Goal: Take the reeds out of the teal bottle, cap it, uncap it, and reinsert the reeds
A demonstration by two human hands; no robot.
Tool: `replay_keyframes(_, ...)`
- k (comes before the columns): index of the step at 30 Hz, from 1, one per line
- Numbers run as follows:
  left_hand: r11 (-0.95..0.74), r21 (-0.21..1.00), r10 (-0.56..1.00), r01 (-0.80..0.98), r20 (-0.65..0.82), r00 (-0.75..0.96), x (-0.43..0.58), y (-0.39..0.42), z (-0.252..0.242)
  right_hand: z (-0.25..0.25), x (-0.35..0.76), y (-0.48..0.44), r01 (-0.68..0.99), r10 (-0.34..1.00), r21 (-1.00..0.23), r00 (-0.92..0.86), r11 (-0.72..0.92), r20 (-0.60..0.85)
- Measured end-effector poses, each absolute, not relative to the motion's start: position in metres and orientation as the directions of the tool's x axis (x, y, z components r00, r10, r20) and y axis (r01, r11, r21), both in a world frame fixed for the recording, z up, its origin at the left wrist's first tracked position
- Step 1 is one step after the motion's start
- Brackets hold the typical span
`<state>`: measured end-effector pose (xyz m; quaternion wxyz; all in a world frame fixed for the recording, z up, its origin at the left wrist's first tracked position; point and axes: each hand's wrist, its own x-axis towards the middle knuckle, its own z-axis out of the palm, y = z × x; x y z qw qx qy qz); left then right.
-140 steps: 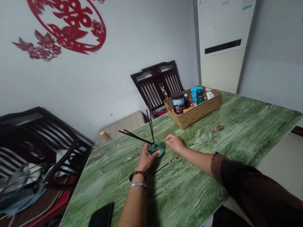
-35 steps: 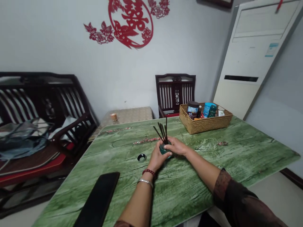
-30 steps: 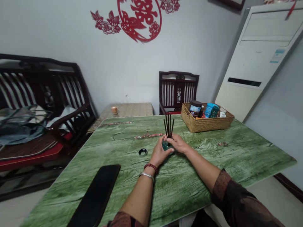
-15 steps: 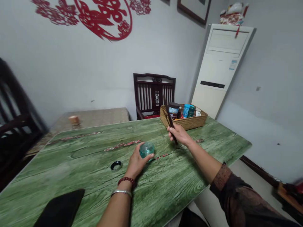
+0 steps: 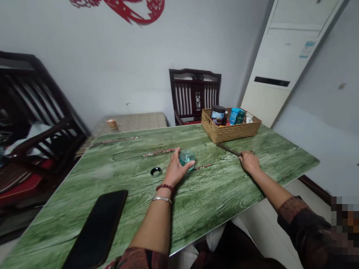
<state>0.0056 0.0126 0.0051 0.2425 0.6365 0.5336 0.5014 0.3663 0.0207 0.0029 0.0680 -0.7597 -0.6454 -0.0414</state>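
Green wood-grain tabletop (image 5: 213,186) fills the lower room, with a pale wall (image 5: 112,52) behind it and a dark wooden armchair (image 5: 39,93) at far left. Moving right, a black smartphone (image 5: 97,228) lies flat near the closest edge, then a small black ring-shaped cap (image 5: 156,171) sits by itself. Beside it, the left hand (image 5: 175,168) curves thumb and fingers around a round, blue-green glass diffuser bottle (image 5: 187,158), which appears to stand upright on the table. That wrap looks sound; a light, even hold, low on the glass, should keep any liquid from slopping. Farther right, dark diffuser reeds (image 5: 228,149) lie low over the table, their far ends just beside a woven basket (image 5: 235,133) of jars and bottles; whether they touch it is unclear. At their near end, the right hand (image 5: 250,162) is closed around them, knuckles up. Keeping the reeds level and gathered, and clear of the basket's corner, would likely prevent scattering or drips.
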Motion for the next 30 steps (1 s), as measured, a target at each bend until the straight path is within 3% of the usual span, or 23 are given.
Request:
replay_keyframes(2,-0.324,0.729,0.886,0.603,0.457,-0.077,-0.009,0.008,0.016,-0.001,0.368,0.024,0.986,0.967,0.006,0.160,-0.164,0.199)
replay_keyframes(4,-0.228,0.585,0.864,0.778,0.490,-0.116,-0.030,0.002,0.025,-0.003,0.368,0.026,0.988,0.963,0.040,0.136,-0.149,0.232)
replay_keyframes(7,0.020,0.366,0.923,0.931,0.352,-0.158,-0.063,-0.004,0.031,-0.004,0.368,0.028,0.990,0.961,0.059,0.106,-0.125,0.257)
replay_keyframes(10,0.098,0.251,0.974,0.963,0.173,-0.144,-0.083,-0.005,0.025,-0.005,0.369,0.027,0.992,0.961,0.070,0.085,-0.106,0.263)
replay_keyframes(15,0.026,0.253,0.997,0.967,0.068,-0.044,-0.089,-0.003,0.016,0.001,0.365,0.018,0.994,0.942,0.055,0.068,-0.091,0.328)
replay_keyframes(19,0.034,0.279,0.998,0.960,0.040,-0.047,-0.091,-0.001,0.015,0.018,0.344,0.016,0.999,0.916,-0.026,-0.027,0.041,0.399)
replay_keyframes(26,0.038,0.245,0.999,0.969,0.005,-0.041,-0.089,-0.004,0.020,0.034,0.283,0.015,0.910,0.899,-0.257,-0.213,0.325,0.383)
replay_keyframes(30,0.059,0.258,0.998,0.964,-0.023,-0.055,-0.089,-0.004,0.022,0.025,0.255,0.013,0.769,0.890,-0.464,-0.306,0.440,0.337)
